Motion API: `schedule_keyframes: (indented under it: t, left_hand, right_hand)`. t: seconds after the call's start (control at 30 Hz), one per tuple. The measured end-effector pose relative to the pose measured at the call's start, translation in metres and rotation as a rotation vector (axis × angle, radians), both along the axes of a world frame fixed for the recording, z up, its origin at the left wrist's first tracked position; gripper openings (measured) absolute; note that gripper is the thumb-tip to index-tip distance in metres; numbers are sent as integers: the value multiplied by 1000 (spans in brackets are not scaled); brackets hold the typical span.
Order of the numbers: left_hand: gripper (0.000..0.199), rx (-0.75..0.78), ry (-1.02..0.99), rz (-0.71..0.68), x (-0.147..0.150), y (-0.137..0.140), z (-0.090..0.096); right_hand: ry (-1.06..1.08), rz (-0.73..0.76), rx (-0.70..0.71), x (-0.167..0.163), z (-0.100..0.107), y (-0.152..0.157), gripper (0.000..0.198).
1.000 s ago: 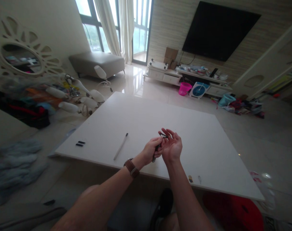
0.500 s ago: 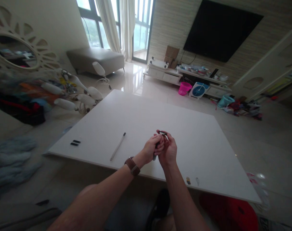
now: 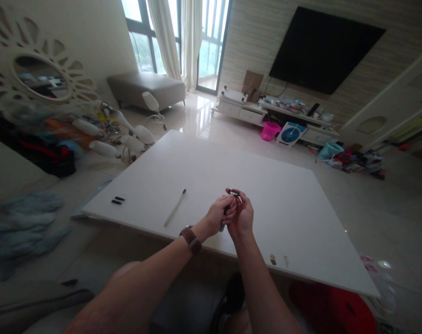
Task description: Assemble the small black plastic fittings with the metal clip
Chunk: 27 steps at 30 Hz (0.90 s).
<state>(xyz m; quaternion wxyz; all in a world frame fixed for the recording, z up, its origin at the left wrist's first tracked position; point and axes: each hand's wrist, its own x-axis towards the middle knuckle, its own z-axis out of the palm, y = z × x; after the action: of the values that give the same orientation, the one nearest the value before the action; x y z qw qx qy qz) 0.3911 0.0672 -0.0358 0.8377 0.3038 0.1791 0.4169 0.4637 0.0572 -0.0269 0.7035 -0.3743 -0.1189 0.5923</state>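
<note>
Two hands meet over the near part of a big white surface (image 3: 287, 208). The left hand (image 3: 220, 214) is curled shut around a small dark thing (image 3: 228, 211). The thing is thin, like a pen, and its low end pokes out under the fist. The right hand (image 3: 243, 217) presses against the left one, and its fingers pinch the top tip of the dark thing. Most of the thing is hidden by the fingers, so I cannot tell just what it is. A brown watch (image 3: 190, 239) sits on the left wrist.

A thin white stick (image 3: 175, 207) lies flat on the surface, off to the left of the hands and well apart from them. Two little black pieces (image 3: 117, 200) lie side by side near the left edge. Two tiny bits (image 3: 278, 260) rest near the front edge, to the right of the arms.

Past the surface is a shiny floor with a pink basket (image 3: 270, 131) and a small fan (image 3: 289, 133).
</note>
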Motion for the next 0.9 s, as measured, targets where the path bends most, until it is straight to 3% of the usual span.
schedule_keyframes:
  t: [0.57,0.9]
  left_hand:
    - [37,-36,8,-38,-3,8,5]
    - [40,31,14,-59,-1,5,2]
  right_hand:
    - [-54,-16,-13,1,0,7,17]
    - [14,44,-86,4,3,2,38]
